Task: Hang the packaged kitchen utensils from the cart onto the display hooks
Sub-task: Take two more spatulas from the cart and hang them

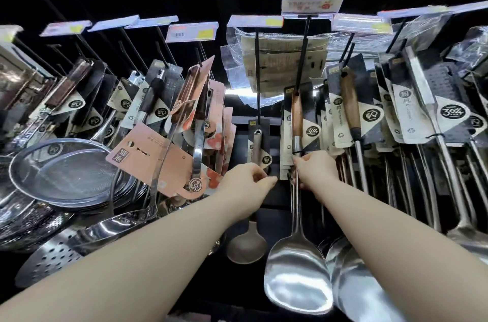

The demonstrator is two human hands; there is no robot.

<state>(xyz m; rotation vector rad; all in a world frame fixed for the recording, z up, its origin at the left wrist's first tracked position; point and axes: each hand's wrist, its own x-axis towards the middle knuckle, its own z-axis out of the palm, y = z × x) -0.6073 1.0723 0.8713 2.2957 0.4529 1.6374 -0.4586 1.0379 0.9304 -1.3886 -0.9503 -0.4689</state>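
Pink-carded utensils crowd the left, with mesh strainers beyond them. A ladle hangs just beside the spatula, which is carded and on a display hook. The right hand pinches its shaft under the wooden handle. The left hand is curled in front of the ladle shaft, grip unclear.

- The right hand grips the shaft of the spatula; its fingertips are hidden behind the shaft and the cards at the centre of the frame.
- The left hand and its forearm cover most of the shaft of the ladle; whether its curled fingers hold anything cannot be told.
- Both forearms are cut off by the bottom edge.
- Print on the price tags along the top is too blurred to read.
- The stacked strainers at middle left run past the left edge.
- The steel bowls at lower right are cut by the bottom edge.
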